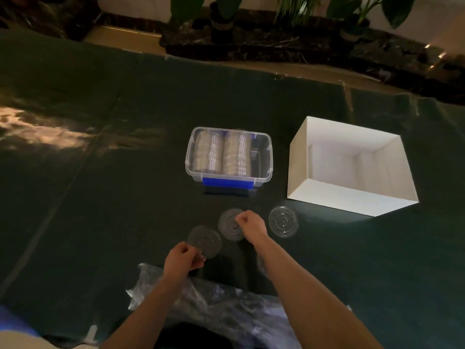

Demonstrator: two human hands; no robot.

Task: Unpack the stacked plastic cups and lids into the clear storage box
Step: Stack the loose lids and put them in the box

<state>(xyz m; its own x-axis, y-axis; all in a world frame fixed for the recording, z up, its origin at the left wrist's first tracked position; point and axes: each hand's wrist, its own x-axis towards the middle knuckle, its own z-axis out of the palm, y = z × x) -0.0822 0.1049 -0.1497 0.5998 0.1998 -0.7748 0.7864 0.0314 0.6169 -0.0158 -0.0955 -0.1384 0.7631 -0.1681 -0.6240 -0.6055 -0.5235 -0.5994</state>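
- Covering most of the view, a dark green mat [75, 197] lies flat, with a pale patch of reflected light on its far left side.
- Near the bottom, crumpled clear plastic wrapping [214, 301] lies on the mat between the person's two forearms.
- Left of centre, the left hand [182, 258] has its fingers curled and pinches the near edge of a clear round lid [205, 240], which lies just in front of the hand.
- Slightly right and farther away, a second clear lid [230, 225] lies on the mat, partly overlapping the first one.
- The right hand [250, 222] reaches across the second lid with its fingers curled, pinching at the lid's right edge; the hand hides part of that lid.
- Beyond both hands, at the centre, the clear storage box [192, 157] stands open on the mat with a blue latch [227, 184] on its near side.
- Inside the box, two rows of stacked plastic cups [221, 153] lie on their sides, filling the left and middle; the right end of the box shows only the dark mat through it.
- Right of the right hand, a third clear lid [283, 221] lies flat by itself, near the white box.
- Farther right, an open white cardboard box [339, 197] sits on the mat, its inside bare.
- Along the far edge, potted plants [226, 13] stand in a dark bed beyond the mat.
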